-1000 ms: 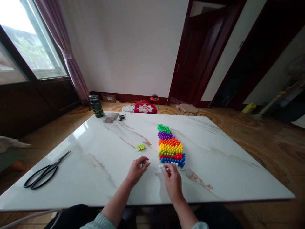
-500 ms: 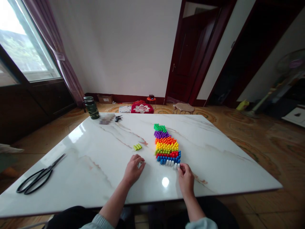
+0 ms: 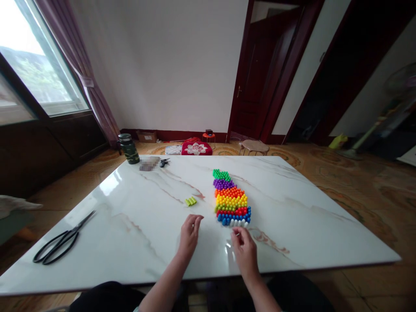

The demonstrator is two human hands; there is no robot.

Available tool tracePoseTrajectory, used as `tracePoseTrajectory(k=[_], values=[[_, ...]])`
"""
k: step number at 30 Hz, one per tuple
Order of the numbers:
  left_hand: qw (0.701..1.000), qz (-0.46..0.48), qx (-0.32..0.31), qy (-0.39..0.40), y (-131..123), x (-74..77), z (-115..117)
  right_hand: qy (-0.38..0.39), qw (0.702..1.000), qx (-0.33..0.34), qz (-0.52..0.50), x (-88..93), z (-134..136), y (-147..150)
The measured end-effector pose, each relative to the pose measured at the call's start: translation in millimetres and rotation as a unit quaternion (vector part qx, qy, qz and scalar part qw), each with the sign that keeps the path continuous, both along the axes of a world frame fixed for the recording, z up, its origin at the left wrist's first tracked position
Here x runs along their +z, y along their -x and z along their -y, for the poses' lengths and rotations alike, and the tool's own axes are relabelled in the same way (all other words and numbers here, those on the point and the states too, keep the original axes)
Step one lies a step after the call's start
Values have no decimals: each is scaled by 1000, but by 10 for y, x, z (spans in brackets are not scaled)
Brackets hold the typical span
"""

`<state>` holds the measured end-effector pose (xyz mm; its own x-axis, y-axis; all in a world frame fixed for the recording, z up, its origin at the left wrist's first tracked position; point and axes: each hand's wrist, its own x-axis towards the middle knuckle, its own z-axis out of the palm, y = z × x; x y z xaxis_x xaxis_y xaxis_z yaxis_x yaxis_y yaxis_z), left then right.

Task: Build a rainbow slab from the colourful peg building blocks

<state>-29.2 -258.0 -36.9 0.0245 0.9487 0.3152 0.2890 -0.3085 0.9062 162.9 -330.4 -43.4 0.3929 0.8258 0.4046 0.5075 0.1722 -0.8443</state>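
White beads (image 3: 239, 223) line the near edge of a block of coloured beads (image 3: 232, 201), right of centre on the marbled table (image 3: 130, 253). They look like light, hard, smooth plastic, apt to slip or roll; a gentle fingertip pinch on a bead's sides should suit best. The right hand (image 3: 245, 250) is just beside them, fingers bent toward the thumb; whether it pinches anything cannot be told. The left hand (image 3: 190, 235) is loosely curled, its contents unclear. Yellow-green pieces (image 3: 191, 201) lie beyond it; black scissors (image 3: 66, 238) rest well apart.
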Motion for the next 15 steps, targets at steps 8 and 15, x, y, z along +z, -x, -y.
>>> tracePoseTrajectory(k=[8,15], values=[[862,413,-55,289,-542,-93,404,16,983,166,-75,205,40,531],[849,430,-142,274,-460,2,500,76,966,103,-226,257,14,433]])
